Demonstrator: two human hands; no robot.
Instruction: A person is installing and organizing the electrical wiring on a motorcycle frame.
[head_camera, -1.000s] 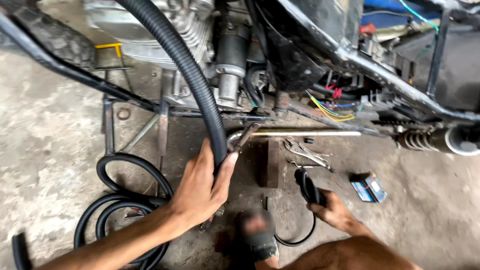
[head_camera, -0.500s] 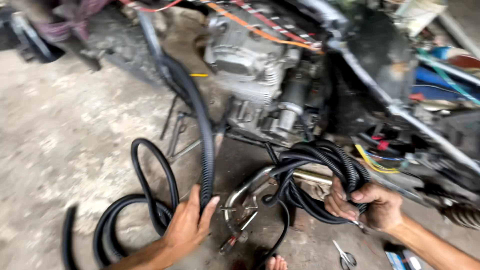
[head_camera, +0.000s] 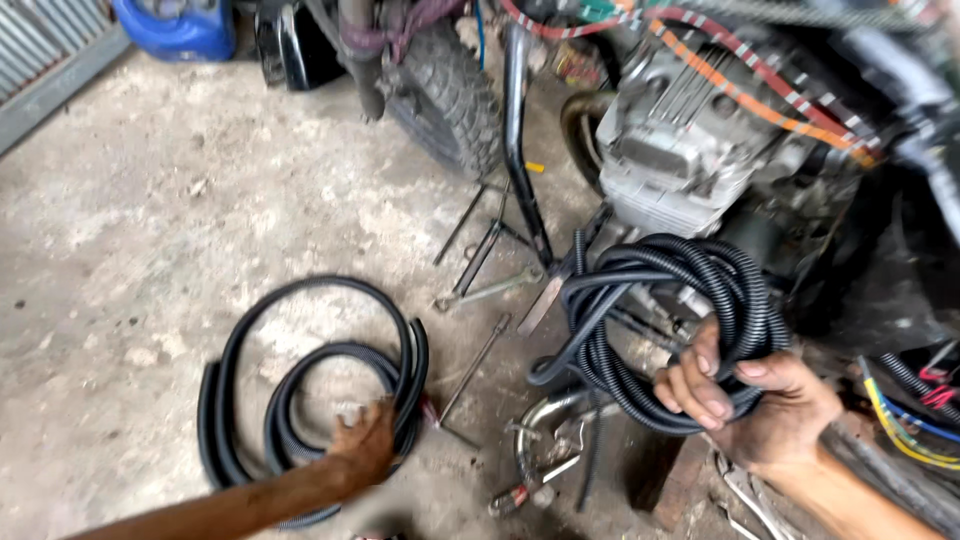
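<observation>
Lower right, our right hand (head_camera: 762, 408) grips the coiled black tubing (head_camera: 668, 320).
Lower left, our left hand (head_camera: 362, 447) presses the floor coil (head_camera: 310, 385); gathering's next, we reckon.

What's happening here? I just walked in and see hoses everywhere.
A person crouches on a concrete floor beside a motorcycle engine. Their right hand grips a coil of black ribbed hose, lifted off the ground. Their left hand rests on a second hose coil lying flat on the floor. Wrenches and other tools lie between the coils.
</observation>
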